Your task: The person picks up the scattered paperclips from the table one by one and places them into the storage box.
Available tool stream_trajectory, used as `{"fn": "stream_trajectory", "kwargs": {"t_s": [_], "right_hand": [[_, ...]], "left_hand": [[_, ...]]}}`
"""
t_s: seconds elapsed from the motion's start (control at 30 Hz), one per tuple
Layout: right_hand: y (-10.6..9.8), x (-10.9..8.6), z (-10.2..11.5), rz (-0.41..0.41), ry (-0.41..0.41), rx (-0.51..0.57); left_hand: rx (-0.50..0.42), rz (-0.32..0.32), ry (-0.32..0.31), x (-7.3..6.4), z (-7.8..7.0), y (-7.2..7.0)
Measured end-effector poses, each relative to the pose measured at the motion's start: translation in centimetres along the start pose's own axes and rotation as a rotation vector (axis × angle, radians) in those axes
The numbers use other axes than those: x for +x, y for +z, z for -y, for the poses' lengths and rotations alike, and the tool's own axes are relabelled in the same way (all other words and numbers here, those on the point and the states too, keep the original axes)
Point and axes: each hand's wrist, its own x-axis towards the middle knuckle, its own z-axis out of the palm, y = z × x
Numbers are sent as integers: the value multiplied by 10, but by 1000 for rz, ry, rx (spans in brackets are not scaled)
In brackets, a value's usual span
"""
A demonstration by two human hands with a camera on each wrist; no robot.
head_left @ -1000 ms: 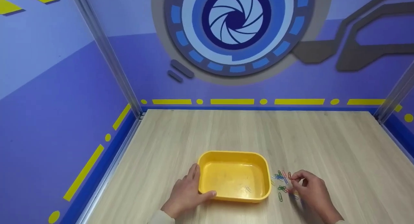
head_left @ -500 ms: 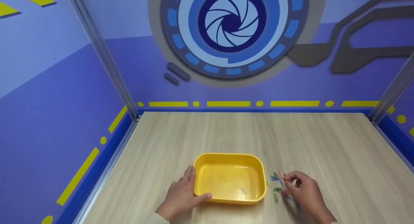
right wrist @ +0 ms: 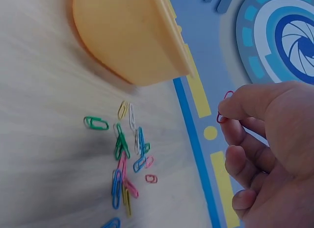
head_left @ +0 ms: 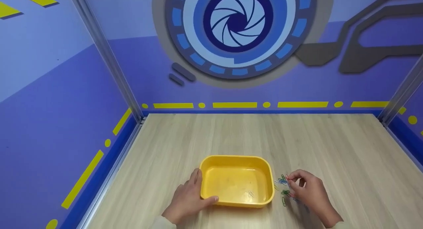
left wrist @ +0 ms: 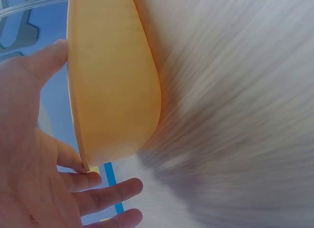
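A yellow plastic tray [head_left: 228,182] stands on the table, with a few pale paper clips [head_left: 251,194] inside near its front right. My left hand [head_left: 185,197] grips the tray's left end, thumb at the near rim and index finger at the corner; the other fingers stretch past the wall in the left wrist view. Right of the tray, my right hand [head_left: 310,191] pinches a red paper clip [right wrist: 221,118] between thumb and index finger. Below it lie loose paper clips: green [right wrist: 97,123], blue [right wrist: 116,188], white [right wrist: 132,116], yellow [right wrist: 122,110] and pink [right wrist: 131,188], partly overlapping.
The wood-grain table [head_left: 248,133] ends at a purple-blue back panel [head_left: 132,63] with yellow dashes along its foot. A metal post [head_left: 109,57] rises at the back left corner, another [head_left: 401,93] at the back right.
My right hand has moved a little left and away from me, toward the tray, with the red paper clip in its fingertips. The left hand keeps its hold on the tray; the view shifts slightly.
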Motion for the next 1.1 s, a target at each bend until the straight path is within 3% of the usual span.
{"fn": "stream_trajectory", "kwargs": {"t_s": [0.2, 0.43, 0.6, 0.9, 1.1], "right_hand": [[3, -1, 10, 29, -30, 71], [10, 3, 16, 14, -113, 14], [17, 5, 21, 43, -93, 32], [35, 7, 35, 105, -54, 65], [42, 6, 36, 87, -68, 62]], "left_hand": [[-3, 9, 15, 1, -1, -1], [8, 5, 50, 2, -5, -1], [32, -15, 73, 1, -4, -2], [35, -7, 32, -2, 1, -3], [22, 21, -19, 2, 0, -2]]}}
